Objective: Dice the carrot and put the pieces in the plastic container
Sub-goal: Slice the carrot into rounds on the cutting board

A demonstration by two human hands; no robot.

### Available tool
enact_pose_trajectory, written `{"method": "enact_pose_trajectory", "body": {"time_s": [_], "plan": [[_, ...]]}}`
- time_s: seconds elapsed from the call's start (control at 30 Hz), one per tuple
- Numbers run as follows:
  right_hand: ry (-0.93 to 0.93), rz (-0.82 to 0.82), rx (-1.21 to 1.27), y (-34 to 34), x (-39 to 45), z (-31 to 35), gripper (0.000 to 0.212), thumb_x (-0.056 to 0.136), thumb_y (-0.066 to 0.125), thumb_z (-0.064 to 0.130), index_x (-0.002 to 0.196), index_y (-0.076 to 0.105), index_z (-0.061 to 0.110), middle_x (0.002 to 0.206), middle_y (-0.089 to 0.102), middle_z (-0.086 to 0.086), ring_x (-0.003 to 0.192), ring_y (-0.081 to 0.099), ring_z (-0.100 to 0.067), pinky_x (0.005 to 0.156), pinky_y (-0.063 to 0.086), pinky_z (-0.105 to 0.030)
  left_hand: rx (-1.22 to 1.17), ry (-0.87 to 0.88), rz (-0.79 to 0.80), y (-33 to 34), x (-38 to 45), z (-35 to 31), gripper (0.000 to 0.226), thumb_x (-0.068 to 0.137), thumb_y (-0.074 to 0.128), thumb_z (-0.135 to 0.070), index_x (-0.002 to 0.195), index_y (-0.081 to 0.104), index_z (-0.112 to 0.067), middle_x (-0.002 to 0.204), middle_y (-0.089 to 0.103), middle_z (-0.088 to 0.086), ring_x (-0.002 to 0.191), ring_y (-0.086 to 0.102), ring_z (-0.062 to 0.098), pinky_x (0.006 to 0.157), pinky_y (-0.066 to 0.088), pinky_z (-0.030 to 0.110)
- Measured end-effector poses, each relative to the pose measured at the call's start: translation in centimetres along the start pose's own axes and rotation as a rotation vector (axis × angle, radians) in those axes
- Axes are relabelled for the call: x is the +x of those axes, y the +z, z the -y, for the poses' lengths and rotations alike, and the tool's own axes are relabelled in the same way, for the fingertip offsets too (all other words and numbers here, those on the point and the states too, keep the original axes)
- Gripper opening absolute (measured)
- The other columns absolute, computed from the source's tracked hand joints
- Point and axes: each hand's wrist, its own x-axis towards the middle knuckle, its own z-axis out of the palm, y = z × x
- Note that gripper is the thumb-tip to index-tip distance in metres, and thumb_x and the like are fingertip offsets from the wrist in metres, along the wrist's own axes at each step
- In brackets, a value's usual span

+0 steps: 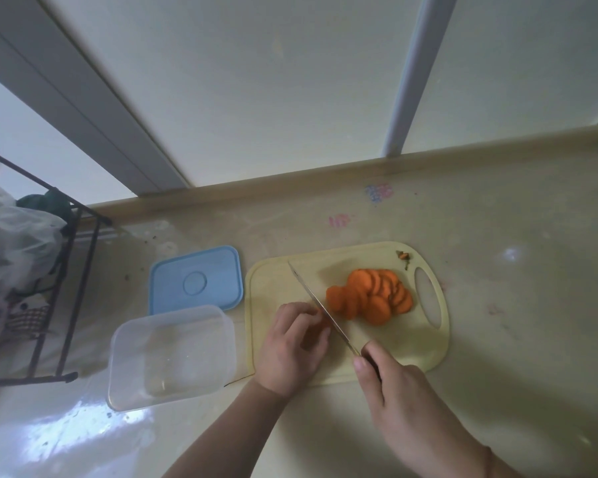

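left hand (292, 343): fingers curled down, fingertips pinching something small and orange
right hand (394, 391): wrapped around a handle, thumb along its side
forearms: both bare, reaching in from below

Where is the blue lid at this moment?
In the head view, the blue lid lies flat on the counter, left of the cutting board and just behind the clear plastic container.

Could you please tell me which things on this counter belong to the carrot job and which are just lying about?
Job:
carrot slices
carrot end under the left hand
knife, gripped by the right hand
cutting board
clear container, no carrot in it yet
blue lid

Lying about:
black rack
plastic bags
carrot top scrap
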Motion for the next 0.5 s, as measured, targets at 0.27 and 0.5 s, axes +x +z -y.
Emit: {"method": "enact_pose_trajectory", "body": {"time_s": [0.27, 0.5], "plan": [[-0.011, 0.012, -0.062, 1.6, 3.9, 0.5, 0.028, 0.1, 0.023, 0.05, 0.082, 0.031, 0.03, 0.068, 0.054, -0.001, 0.071, 0.054, -0.03, 0.066, 0.044, -0.045, -0.036, 0.086, -0.01, 0.2, -0.2, 0.1, 0.017, 0.092, 0.068, -0.014, 0.107, 0.061, -0.01, 0.101, 0.052, 0.001, 0.086, 0.059, 0.024, 0.075, 0.053, 0.032], [-0.041, -0.003, -0.027, 1.4, 2.6, -0.5, 0.029, 0.1, 0.027, 0.049, 0.081, 0.032, 0.027, 0.061, 0.048, 0.0, 0.061, 0.044, -0.021, 0.064, 0.037, -0.043, -0.03, 0.043, 0.002, 0.0, 0.0, 0.7, 0.015, 0.093, 0.068, -0.015, 0.106, 0.064, -0.007, 0.094, 0.057, 0.007, 0.081, 0.062, 0.025, 0.07, 0.055, 0.036]]}}
